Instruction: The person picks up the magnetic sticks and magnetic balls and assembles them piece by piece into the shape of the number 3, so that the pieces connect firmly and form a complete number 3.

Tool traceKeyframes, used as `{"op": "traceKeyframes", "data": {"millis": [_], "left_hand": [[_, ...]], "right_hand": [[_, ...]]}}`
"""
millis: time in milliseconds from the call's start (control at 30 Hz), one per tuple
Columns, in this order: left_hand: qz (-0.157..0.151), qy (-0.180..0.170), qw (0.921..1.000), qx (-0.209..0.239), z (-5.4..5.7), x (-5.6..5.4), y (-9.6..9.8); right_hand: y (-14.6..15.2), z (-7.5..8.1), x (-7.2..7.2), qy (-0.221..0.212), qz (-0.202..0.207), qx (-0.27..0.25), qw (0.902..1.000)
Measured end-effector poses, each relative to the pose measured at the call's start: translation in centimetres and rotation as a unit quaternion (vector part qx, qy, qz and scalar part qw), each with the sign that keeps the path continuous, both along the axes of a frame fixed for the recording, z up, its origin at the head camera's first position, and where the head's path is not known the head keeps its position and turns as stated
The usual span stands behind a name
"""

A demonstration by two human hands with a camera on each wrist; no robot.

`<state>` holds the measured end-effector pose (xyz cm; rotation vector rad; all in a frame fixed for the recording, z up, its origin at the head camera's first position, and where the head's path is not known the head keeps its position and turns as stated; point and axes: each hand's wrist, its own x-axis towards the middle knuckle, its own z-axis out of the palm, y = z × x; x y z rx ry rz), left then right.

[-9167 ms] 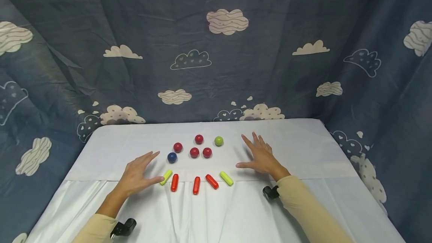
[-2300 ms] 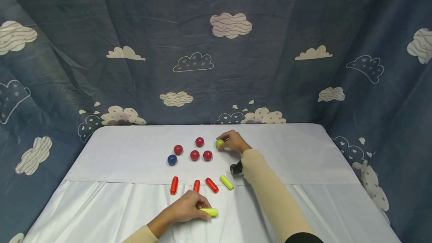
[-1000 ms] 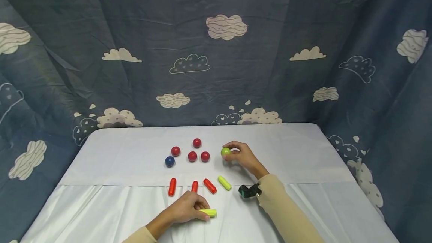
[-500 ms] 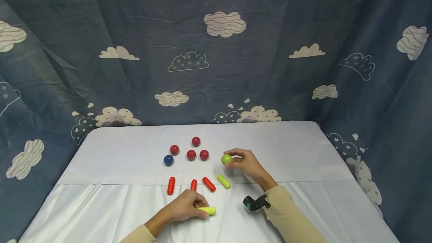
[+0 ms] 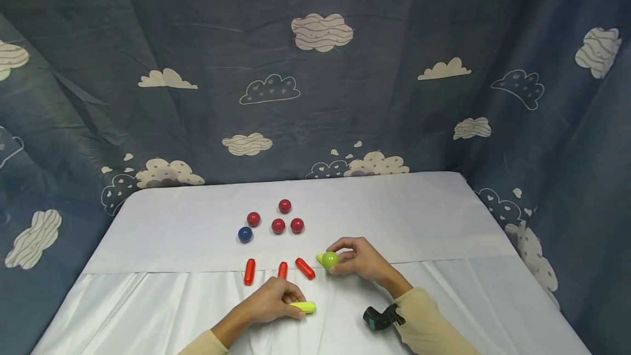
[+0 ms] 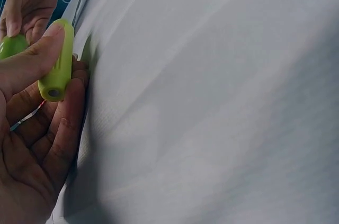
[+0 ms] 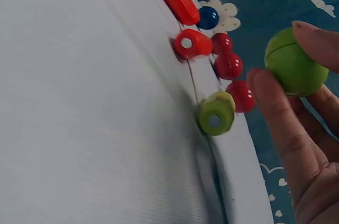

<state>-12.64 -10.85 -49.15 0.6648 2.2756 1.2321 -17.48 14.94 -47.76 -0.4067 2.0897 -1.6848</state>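
Observation:
My left hand (image 5: 272, 301) pinches a yellow-green rod (image 5: 304, 307) between thumb and fingers, low over the front middle of the table. A grey disc shows in that rod's end in the left wrist view. My right hand (image 5: 363, 261) holds a green ball (image 7: 294, 65) by its fingertips, to the right of and beyond the left hand. Behind the ball, partly hidden in the head view, lies a second yellow-green rod (image 7: 216, 115). Three red rods, left (image 5: 250, 272), middle (image 5: 282, 270) and right (image 5: 305, 268), lie beyond my left hand, which partly covers the middle one.
Farther back on the white-covered table (image 5: 162, 234) sit a blue ball (image 5: 245, 234) and several red balls, the rearmost red ball (image 5: 285, 206) among them. A dark blue cloud-patterned curtain (image 5: 212, 114) hangs behind the table and along its sides.
Both hands started spread and held nothing. My left hand took the leftmost yellow-green rod to the front middle. My right hand picked up the green ball and brought it nearer, over the other yellow-green rod.

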Motion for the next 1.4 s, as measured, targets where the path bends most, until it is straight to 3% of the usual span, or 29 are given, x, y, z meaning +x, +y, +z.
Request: {"op": "traceKeyframes", "data": {"millis": [267, 600, 1400], "left_hand": [[-0.005, 0.005, 1.0, -0.004, 0.0, 0.0, 0.0], [-0.003, 0.01, 0.9999, -0.007, 0.1, -0.1, 0.1], [-0.004, -0.002, 1.0, 0.001, 0.1, 0.0, 0.2]], "right_hand": [[-0.1, -0.4, 1.2, 0.0, 0.079, -0.01, 0.9968], [-0.3, -0.7, 2.0, -0.057, 0.152, -0.009, 0.9866], [-1.5, -1.6, 3.2, -0.014, 0.133, 0.042, 0.9902]]}}
